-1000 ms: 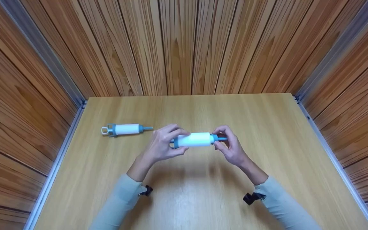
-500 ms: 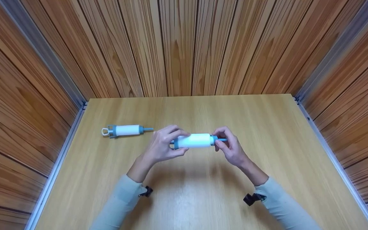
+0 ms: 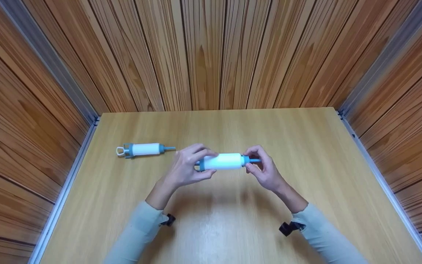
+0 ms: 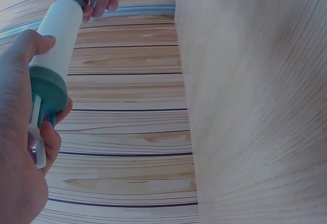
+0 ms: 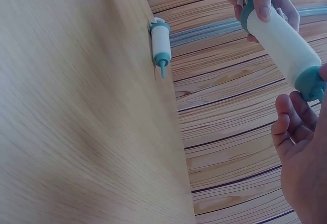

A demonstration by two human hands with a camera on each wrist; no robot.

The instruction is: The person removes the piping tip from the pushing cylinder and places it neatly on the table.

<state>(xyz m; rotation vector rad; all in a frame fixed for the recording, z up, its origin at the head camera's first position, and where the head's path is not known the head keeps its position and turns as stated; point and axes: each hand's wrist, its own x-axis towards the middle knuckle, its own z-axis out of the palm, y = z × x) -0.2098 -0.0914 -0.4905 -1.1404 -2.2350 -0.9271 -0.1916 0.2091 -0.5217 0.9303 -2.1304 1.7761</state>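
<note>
Tube (image 3: 224,161), probably light and rigid, is best held where fingers (image 3: 206,151) pinch it: left hand (image 3: 187,167) at barrel (image 5: 283,42), right hand (image 3: 267,175) at collar (image 5: 308,82).

One tube between two hands above the table, another tube behind and to the left.
The held tube (image 3: 225,161) lies crosswise above the middle of the table (image 3: 288,135), the left hand (image 3: 187,165) at its left end and the right hand (image 3: 266,170) at its right, beside the nozzle (image 3: 255,160), which points right. The second tube (image 3: 145,149) rests on the table, left of the held tube and slightly farther back, its tip pointing right, near the left hand. The back wall (image 3: 211,55) stands behind the table, with the left wall (image 3: 20,110) and right wall (image 3: 408,128) on either side.
</note>
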